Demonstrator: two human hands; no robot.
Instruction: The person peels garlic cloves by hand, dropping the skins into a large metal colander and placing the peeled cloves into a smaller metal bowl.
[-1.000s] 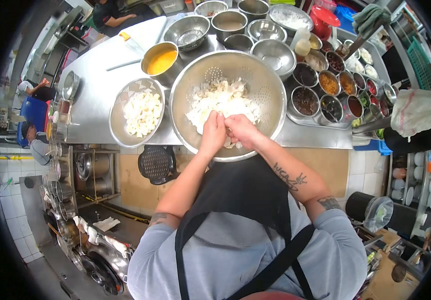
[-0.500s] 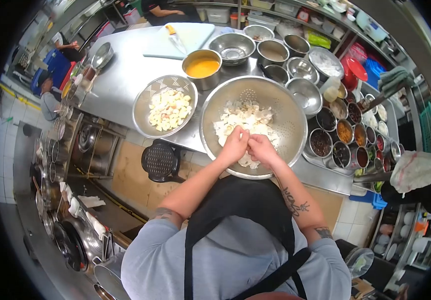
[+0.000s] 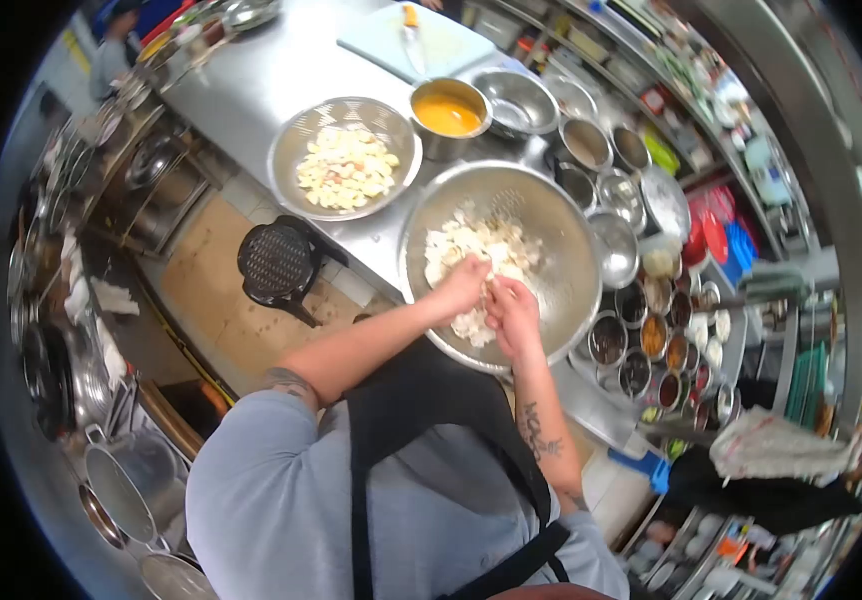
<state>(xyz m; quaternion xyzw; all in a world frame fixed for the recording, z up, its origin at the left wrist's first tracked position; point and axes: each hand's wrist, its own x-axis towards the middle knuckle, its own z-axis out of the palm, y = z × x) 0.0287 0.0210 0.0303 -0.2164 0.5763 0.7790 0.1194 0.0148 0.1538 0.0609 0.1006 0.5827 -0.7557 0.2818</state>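
Observation:
A large metal colander (image 3: pixel 569 255) stands near the table's edge in front of me. In it lies a heap of pale, torn pieces (image 3: pixel 476 240) that look like mushroom. My left hand (image 3: pixel 461 287) is over the heap, its fingers pinched together. Beside it, on the right, my right hand (image 3: pixel 514 312) is also pinched. A small pale mushroom piece shows between the fingertips of both hands. To the left, a smaller colander (image 3: pixel 284 180) holds chopped pale-yellow chunks (image 3: pixel 349 168).
A pot of orange liquid (image 3: pixel 449 112) and a metal bowl (image 3: pixel 516 103) stand behind the colanders. A knife (image 3: pixel 413 45) lies on a cutting board (image 3: pixel 461 45). Several ingredient tins (image 3: pixel 608 338) are at right. A black stool (image 3: pixel 279 262) stands at left below the table.
The view has turned and shifted, so the table now slants. My hands have moved slightly apart and remain pinched over the large colander.

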